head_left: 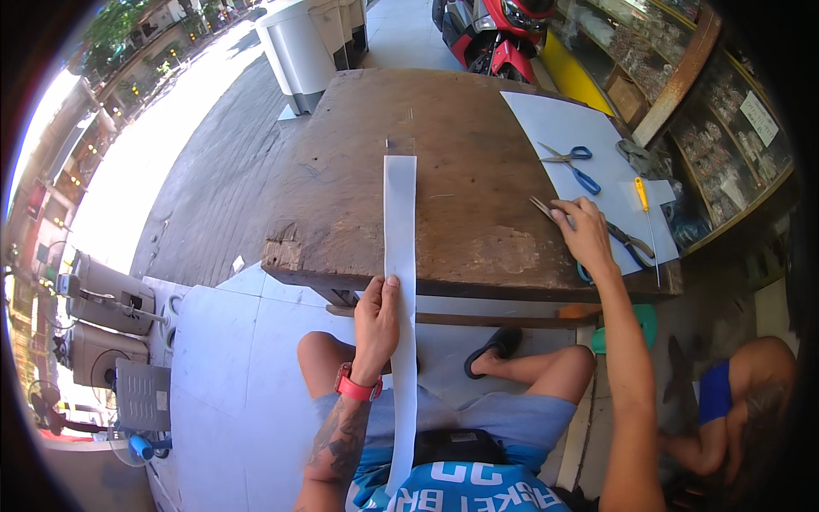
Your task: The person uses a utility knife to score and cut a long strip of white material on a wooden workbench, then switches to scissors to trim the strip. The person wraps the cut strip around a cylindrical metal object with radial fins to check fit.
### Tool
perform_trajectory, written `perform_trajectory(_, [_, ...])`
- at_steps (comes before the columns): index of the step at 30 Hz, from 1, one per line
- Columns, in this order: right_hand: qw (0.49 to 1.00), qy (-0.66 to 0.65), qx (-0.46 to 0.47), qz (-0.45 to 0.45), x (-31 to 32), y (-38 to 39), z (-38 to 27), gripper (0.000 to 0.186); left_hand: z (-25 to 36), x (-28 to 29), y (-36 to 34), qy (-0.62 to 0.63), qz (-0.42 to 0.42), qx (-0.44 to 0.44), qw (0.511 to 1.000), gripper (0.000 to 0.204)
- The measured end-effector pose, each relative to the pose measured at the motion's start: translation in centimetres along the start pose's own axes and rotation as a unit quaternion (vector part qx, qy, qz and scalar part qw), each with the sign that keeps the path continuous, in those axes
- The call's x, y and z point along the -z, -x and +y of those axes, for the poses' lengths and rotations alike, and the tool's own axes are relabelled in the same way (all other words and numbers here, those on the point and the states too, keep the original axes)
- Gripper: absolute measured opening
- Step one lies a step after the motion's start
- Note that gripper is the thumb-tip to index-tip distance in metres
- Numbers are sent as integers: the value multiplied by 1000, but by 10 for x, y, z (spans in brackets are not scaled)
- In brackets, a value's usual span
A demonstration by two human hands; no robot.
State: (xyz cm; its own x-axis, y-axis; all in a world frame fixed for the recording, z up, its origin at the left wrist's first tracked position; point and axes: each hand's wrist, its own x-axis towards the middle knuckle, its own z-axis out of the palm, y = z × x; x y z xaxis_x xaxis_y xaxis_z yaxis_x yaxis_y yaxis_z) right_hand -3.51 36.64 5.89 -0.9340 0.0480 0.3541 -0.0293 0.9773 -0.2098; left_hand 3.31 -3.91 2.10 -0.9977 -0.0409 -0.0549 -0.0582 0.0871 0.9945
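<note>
My left hand (377,320) pinches a long, narrow white strip (400,213) near the table's front edge. The strip's far part lies on the wooden table (341,196), and its near part hangs down over my lap. Over the table's right side, my right hand (586,232) has its fingers closed around a hand tool with narrow metal tips (541,206). The fingers cover most of that tool, so its exact kind is unclear. Just right of this hand lie pliers (632,240) with dark and blue handles. Blue-handled scissors (573,165) lie open farther back.
A white sheet (546,119) lies under the tools, with a yellow-handled screwdriver (641,196) on it. Beyond the table stand a red motorcycle (508,43) and a grey-white bin (299,47). Glass display shelves (717,136) line the right. Another person (734,401) sits at lower right.
</note>
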Motion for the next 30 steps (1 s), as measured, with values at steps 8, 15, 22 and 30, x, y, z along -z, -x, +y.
perform_trajectory(8, [992,41,-112,43,44,38,112,35,-4,1,-5,17,-11,11,1000,43])
perform_trajectory(15, [993,8,-122,-7,64,85,152,42,7,-7,-12,17,-26,-4,1000,44])
perform_trajectory(22, [992,17,-125,-14,65,81,151,42,8,-4,-20,-24,-9,-36,999,41])
perform_trajectory(30, [999,-34,-35,2,58,4,128,38,62,80,-88,24,34,-77,996,40])
